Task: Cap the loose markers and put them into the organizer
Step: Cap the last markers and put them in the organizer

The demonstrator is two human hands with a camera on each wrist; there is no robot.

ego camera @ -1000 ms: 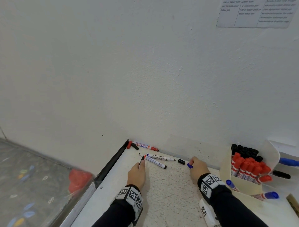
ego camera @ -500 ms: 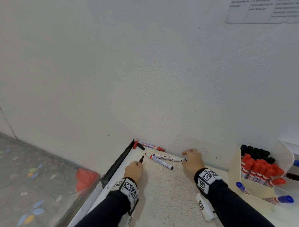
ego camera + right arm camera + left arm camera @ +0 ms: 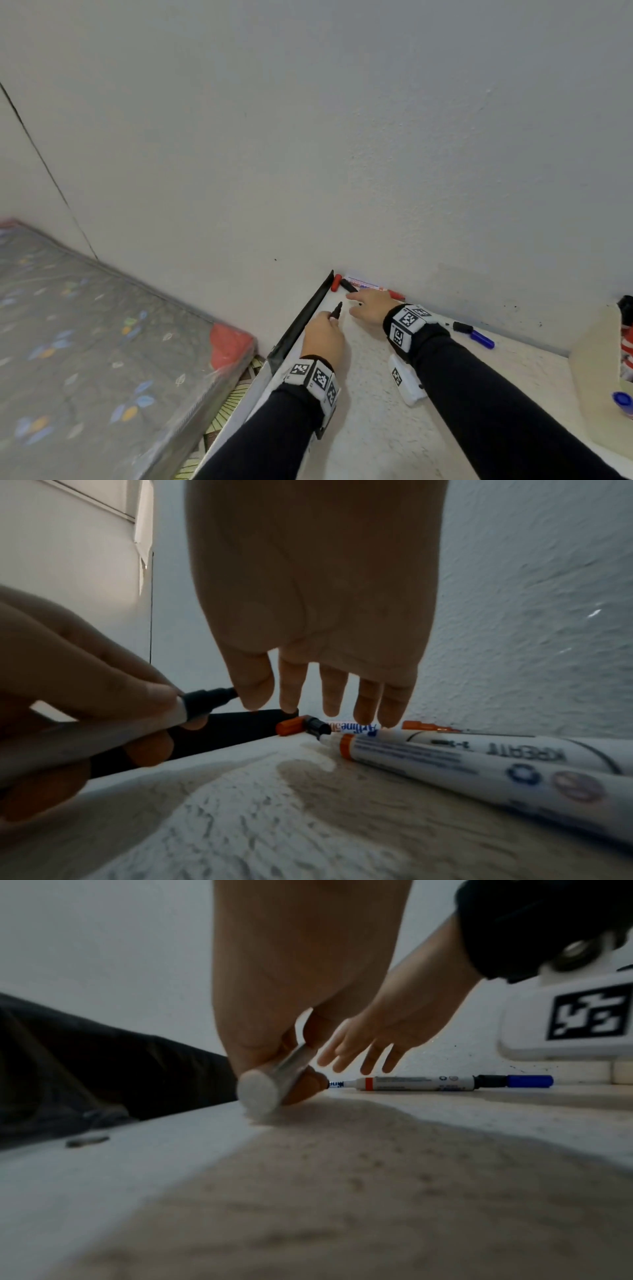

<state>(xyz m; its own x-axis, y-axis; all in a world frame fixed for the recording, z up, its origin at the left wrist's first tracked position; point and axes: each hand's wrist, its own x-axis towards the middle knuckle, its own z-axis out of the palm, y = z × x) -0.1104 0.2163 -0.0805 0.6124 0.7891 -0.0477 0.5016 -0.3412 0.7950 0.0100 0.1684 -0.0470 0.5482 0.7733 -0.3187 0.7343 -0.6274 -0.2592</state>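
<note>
By the wall, left hand [image 3: 323, 337] grips uncapped marker [image 3: 336, 310]; right hand [image 3: 371, 306] fingers spread

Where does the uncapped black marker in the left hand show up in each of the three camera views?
Head: black marker just left of centre, tip pointing up from the left hand.
Left wrist: centre, its white butt end faces the camera.
Right wrist: far left, black tip pointing right.
Shared landmark: the right hand, fingers spread, beside the marker in every view.
</note>
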